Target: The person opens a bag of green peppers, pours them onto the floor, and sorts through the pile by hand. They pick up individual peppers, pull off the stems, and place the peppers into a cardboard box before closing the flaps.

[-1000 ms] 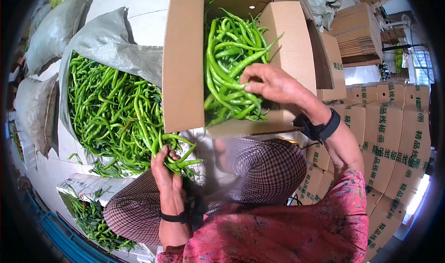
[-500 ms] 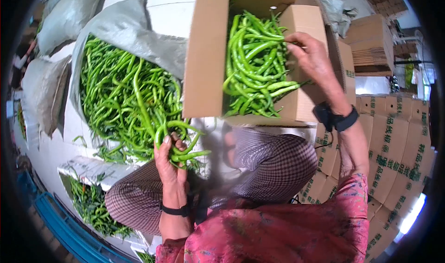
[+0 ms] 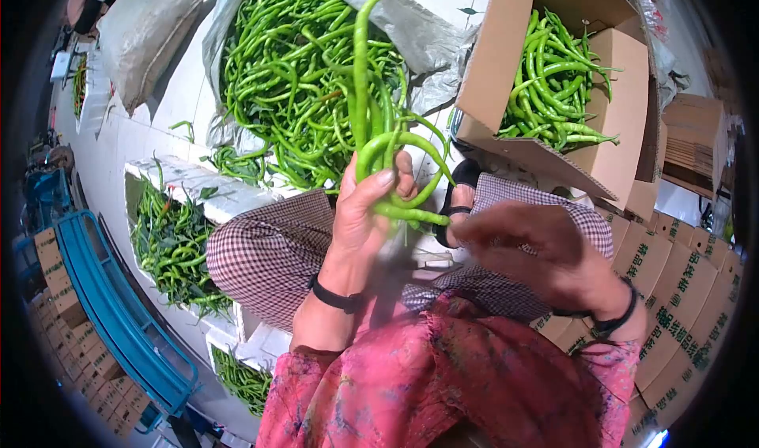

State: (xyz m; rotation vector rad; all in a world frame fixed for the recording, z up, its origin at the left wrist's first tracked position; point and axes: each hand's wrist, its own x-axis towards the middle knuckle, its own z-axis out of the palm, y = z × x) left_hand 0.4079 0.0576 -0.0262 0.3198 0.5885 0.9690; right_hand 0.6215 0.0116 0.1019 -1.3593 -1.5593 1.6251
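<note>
My left hand is closed around a small bunch of long green chili peppers, some straight and some curled. To its right, my right hand hovers over my knee, smeared by motion, its fingertips close to the bunch; whether it holds anything does not show. Beyond the left hand lies a big pile of green chilies in an opened grey-white sack. Up and to the right stands an open cardboard box with more chilies laid inside.
White foam boxes holding leafy chilies stand on the left. A blue metal cart is at lower left, and a filled sack at upper left. Printed cartons cover the right side.
My right hand has come away from the cardboard box, back toward my left hand. The left hand still grips its chilies, now raised nearer the camera. The view has shifted left.
</note>
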